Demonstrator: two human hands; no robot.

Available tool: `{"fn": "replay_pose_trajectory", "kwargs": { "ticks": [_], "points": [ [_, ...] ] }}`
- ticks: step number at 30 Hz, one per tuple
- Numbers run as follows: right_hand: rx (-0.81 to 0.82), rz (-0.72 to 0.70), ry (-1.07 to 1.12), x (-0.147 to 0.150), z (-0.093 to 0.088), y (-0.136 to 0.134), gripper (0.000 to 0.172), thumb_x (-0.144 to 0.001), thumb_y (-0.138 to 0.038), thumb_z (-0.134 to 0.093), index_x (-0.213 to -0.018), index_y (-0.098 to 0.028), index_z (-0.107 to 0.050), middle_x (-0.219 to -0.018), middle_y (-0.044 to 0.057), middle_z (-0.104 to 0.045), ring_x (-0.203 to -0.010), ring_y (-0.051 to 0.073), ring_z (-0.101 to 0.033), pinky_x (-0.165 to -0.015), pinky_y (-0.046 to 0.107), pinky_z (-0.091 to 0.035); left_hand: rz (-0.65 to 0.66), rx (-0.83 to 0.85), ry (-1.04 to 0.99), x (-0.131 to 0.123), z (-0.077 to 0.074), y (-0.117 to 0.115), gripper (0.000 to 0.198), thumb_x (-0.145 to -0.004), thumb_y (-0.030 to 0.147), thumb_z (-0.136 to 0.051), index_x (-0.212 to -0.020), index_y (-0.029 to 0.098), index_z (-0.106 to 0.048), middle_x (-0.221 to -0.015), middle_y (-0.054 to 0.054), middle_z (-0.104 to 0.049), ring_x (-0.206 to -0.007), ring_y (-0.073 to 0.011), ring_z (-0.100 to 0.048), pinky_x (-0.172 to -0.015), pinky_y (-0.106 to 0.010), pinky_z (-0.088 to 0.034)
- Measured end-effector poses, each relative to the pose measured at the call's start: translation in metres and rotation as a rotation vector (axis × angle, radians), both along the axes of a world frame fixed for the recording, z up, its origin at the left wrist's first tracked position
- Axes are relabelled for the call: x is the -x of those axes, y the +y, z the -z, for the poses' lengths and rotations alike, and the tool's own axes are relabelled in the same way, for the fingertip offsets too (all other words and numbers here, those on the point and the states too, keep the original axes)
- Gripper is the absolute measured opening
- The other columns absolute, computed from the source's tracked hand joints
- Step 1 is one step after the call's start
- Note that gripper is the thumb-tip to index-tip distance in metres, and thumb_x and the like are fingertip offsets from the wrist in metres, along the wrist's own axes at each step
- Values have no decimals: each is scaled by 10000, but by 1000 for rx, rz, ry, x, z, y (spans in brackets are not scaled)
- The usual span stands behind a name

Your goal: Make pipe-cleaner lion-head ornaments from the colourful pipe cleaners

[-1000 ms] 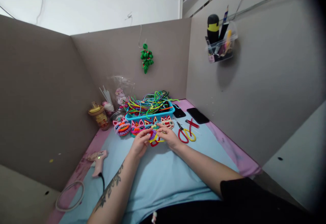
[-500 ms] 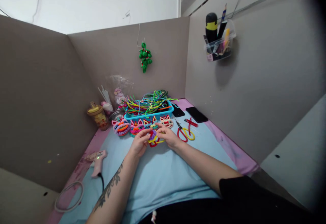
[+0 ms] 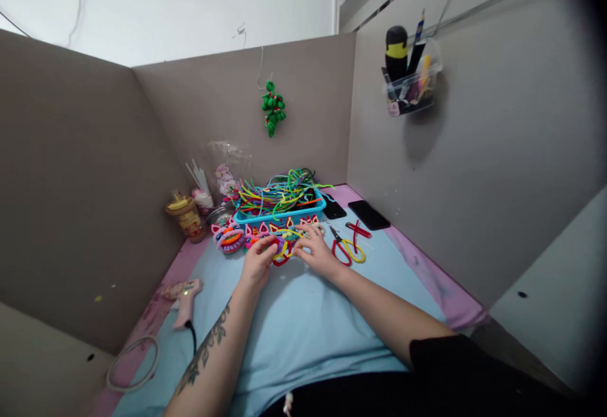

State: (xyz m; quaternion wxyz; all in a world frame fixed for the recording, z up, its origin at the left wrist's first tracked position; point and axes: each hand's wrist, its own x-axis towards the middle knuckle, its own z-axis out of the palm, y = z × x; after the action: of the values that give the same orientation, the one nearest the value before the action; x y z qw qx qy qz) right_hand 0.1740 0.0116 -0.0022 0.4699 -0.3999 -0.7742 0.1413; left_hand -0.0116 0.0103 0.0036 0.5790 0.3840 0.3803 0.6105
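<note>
My left hand (image 3: 258, 261) and my right hand (image 3: 317, 250) meet over the light-blue mat (image 3: 303, 322), both pinching a small pipe-cleaner figure (image 3: 283, 247) of purple, red and yellow. A yellow loop of it arches between my fingertips. Just behind my hands stands a row of finished pipe-cleaner faces (image 3: 230, 238). Behind that row is a blue basket (image 3: 279, 216) heaped with coloured pipe cleaners.
Red and yellow scissors (image 3: 346, 247) lie right of my right hand, with two dark phones (image 3: 368, 214) beyond them. A pink glue gun (image 3: 184, 298) and its coiled cord lie at the left. A yellow-lidded jar (image 3: 186, 217) stands at the back left. Grey partitions wall in the desk.
Both hands have shifted slightly away from me with the figure, and a yellow loop now stands up between the fingertips. The camera view wobbled a little.
</note>
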Motion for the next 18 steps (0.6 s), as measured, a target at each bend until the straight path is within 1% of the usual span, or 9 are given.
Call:
{"fn": "replay_pose_trajectory", "kwargs": {
  "ticks": [2, 6, 8, 11, 13, 15, 16, 17, 18],
  "points": [
    [-29, 15, 59, -4, -4, 0, 150, -815, -298, -565, -717, -217, -644, -1220, 70, -491, -1211, 259, -385, -1033, 478, -256, 29, 40, 31, 0, 1, 0, 461, -491, 223, -831, -920, 138, -688, -871, -67, -712, -760, -160, -654, -774, -290, -485],
    [-73, 128, 277, -17, -9, 4, 192, -864, -325, -479, -783, -205, -606, -1156, 100, -458, -1142, 235, -453, -971, 414, -371, 89, 99, 101, 0, -1, -2, 454, -476, 213, -838, -897, 121, -698, -842, -82, -718, -731, -169, -655, -747, -295, -487],
    [-78, 177, 319, -22, -11, 7, 215, -867, -352, -475, -785, -199, -603, -1140, 103, -448, -1133, 238, -461, -975, 412, -372, 127, 112, 122, -1, -3, -4, 432, -472, 208, -839, -873, 117, -702, -833, -84, -718, -729, -171, -655, -741, -293, -485],
    [-56, 177, 342, -25, -12, 10, 236, -867, -382, -474, -800, -201, -610, -1161, 102, -448, -1144, 241, -463, -988, 411, -366, 171, 127, 127, -1, -5, -6, 421, -478, 204, -836, -867, 114, -701, -833, -90, -717, -724, -177, -654, -736, -302, -484],
    [-58, 166, 364, -24, -11, 8, 238, -860, -395, -480, -961, -218, -604, -1247, 106, -412, -1188, 246, -436, -987, 411, -371, 136, 106, 79, 0, -4, -4, 406, -487, 206, -832, -861, 120, -700, -831, -83, -714, -732, -171, -653, -739, -297, -483],
    [-102, 191, 382, -20, -10, 4, 356, -840, -399, -510, -1159, -241, -523, -1313, 112, -369, -1230, 256, -393, -981, 424, -375, 52, 53, -16, 3, -3, 0, 385, -497, 209, -827, -852, 139, -696, -833, -61, -709, -760, -160, -650, -755, -284, -479],
    [-138, 210, 382, -18, -10, 1, 394, -827, -391, -532, -1193, -249, -502, -1300, 110, -386, -1226, 259, -392, -976, 431, -376, 8, 23, -66, 4, -2, 2, 373, -503, 212, -823, -847, 151, -695, -833, -48, -705, -770, -153, -648, -760, -278, -477],
    [-179, 213, 367, -15, -9, -2, 370, -815, -374, -553, -1165, -255, -528, -1249, 105, -433, -1196, 258, -415, -969, 436, -378, -30, -5, -109, 5, -2, 3, 360, -508, 214, -820, -842, 162, -693, -833, -37, -701, -772, -146, -646, -763, -271, -476],
    [-218, 196, 339, -12, -9, -6, 276, -806, -345, -570, -1067, -257, -590, -1146, 90, -501, -1128, 250, -462, -958, 435, -381, -54, -29, -142, 6, -2, 4, 348, -516, 216, -816, -837, 171, -692, -833, -28, -698, -771, -139, -643, -763, -266, -475]
  ]
}}
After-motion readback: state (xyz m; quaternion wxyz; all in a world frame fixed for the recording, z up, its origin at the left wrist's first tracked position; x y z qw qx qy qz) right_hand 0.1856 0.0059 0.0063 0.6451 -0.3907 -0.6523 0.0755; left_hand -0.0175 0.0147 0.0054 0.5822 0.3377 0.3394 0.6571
